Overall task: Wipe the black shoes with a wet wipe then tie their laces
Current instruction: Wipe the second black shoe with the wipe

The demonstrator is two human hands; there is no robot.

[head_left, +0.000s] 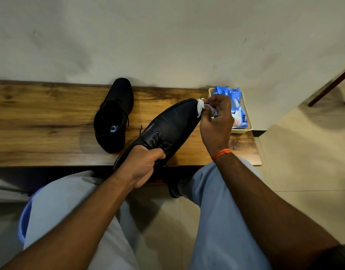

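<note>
My left hand grips a black lace-up shoe by its heel opening and holds it tilted above the wooden bench, toe pointing up and to the right. My right hand pinches a crumpled white wet wipe against the toe tip. The laces on this shoe hang loose. The second black shoe stands on the bench to the left, toe towards the wall, its opening facing me and its laces undone.
A blue pack of wet wipes lies in a small cream tray at the bench's right end, just behind my right hand. A pale wall backs the bench. My knees in light trousers are below, over a tiled floor. Dark furniture legs stand far right.
</note>
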